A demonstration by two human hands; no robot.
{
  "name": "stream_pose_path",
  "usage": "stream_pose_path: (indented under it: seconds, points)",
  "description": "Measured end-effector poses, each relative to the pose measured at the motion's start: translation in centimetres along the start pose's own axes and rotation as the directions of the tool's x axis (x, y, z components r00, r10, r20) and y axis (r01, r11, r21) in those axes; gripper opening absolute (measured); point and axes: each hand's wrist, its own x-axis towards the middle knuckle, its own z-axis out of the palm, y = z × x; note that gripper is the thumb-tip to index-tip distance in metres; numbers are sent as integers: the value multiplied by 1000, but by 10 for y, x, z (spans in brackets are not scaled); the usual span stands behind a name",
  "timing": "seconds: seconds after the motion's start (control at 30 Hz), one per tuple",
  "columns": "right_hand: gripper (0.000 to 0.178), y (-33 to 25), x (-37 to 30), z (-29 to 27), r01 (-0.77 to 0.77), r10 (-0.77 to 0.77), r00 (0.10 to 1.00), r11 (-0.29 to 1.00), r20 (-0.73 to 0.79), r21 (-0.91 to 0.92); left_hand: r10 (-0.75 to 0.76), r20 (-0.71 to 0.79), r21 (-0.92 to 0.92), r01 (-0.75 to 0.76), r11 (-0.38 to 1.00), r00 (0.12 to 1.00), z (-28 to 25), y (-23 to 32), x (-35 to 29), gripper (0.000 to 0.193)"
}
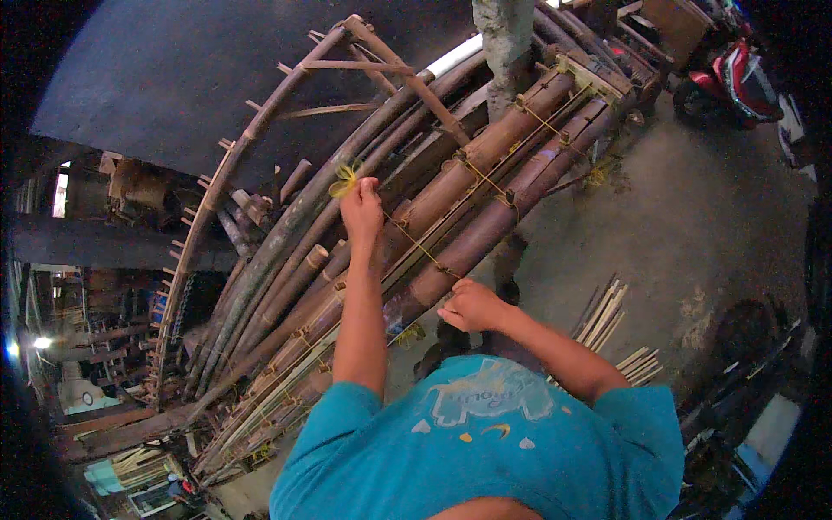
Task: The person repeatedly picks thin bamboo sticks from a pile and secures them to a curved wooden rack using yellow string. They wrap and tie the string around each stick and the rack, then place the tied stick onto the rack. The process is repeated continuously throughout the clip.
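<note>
Two long, thick bamboo poles lie side by side in front of me, a lighter far pole [485, 165] and a darker near pole [485, 227]. Yellow cord [419, 244] crosses them in a taut line between my hands. At its far end, my left hand [362, 208] is closed on it, with a looped yellow bundle [344, 180] sticking out above the fingers. Just on my side of the near pole, my right hand [475, 305] is closed at the cord's other end. Similar cord ties [485, 180] span the poles farther along.
A curved frame with pegs [251, 130] rises behind more stacked poles [303, 204]. A concrete post [505, 52] stands beyond. Thin bamboo strips [604, 316] lie at my right, on the concrete floor [676, 225]. A red motorbike [747, 82] stands at the far right.
</note>
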Motion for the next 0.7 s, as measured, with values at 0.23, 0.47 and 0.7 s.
stream_pose_path:
  seconds: [0.23, 0.47, 0.7]
  points:
    - [31, -90, 8, 63, -86, 85, 996, 980, 10, 178, 40, 182, 318, -98, 943, 982, -25, -68, -13, 42]
    - [18, -135, 73, 105, -6, 451, 868, 426, -207, 905, -177, 499, 479, -99, 872, 848, -183, -109, -129, 38]
    - [29, -264, 179, 55, 302, -289, 952, 938, -98, 170, -191, 161, 511, 83, 856, 968, -148, -89, -187, 29]
